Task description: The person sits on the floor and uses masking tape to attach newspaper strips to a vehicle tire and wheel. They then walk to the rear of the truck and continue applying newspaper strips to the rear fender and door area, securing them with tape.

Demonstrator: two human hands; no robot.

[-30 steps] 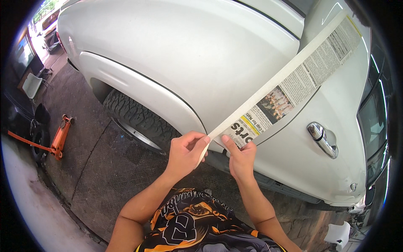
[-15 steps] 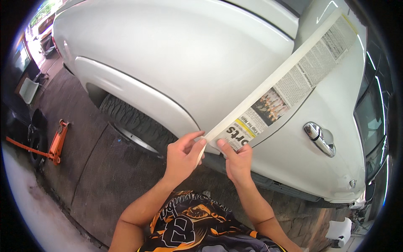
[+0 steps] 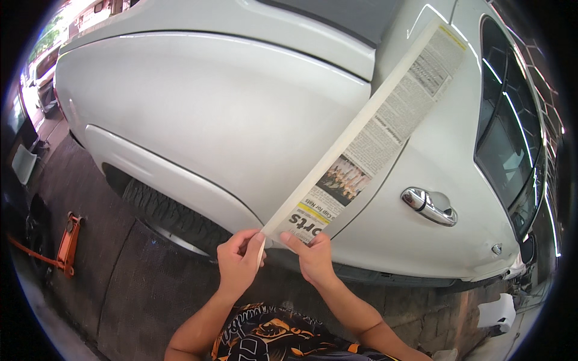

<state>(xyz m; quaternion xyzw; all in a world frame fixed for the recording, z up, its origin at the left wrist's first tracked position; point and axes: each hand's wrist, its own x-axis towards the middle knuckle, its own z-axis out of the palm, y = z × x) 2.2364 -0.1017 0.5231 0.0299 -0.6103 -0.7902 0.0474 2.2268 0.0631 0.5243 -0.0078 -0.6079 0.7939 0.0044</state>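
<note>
A long newspaper strip (image 3: 385,132), edged with pale masking tape (image 3: 329,161), runs diagonally along the white vehicle's side (image 3: 198,114). Its upper end lies up by the window pillar. At the lower end, my left hand (image 3: 239,260) pinches the tape's tail between thumb and fingers. Close beside it, my right hand (image 3: 314,257) grips the newspaper's bottom corner, thumb on top and the other fingers mostly hidden underneath. Both hands are near the vehicle's lower edge, between the rear wheel (image 3: 171,213) and the door.
A chrome door handle (image 3: 428,206) sticks out to the right of the paper. An orange floor jack (image 3: 68,246) stands at left on the dark floor (image 3: 150,289). A white panel-like piece (image 3: 497,313) lies at lower right.
My view has shifted, so the vehicle and strip appear further left, with more of the side windows showing. Both hands keep their hold at the strip's lower end.
</note>
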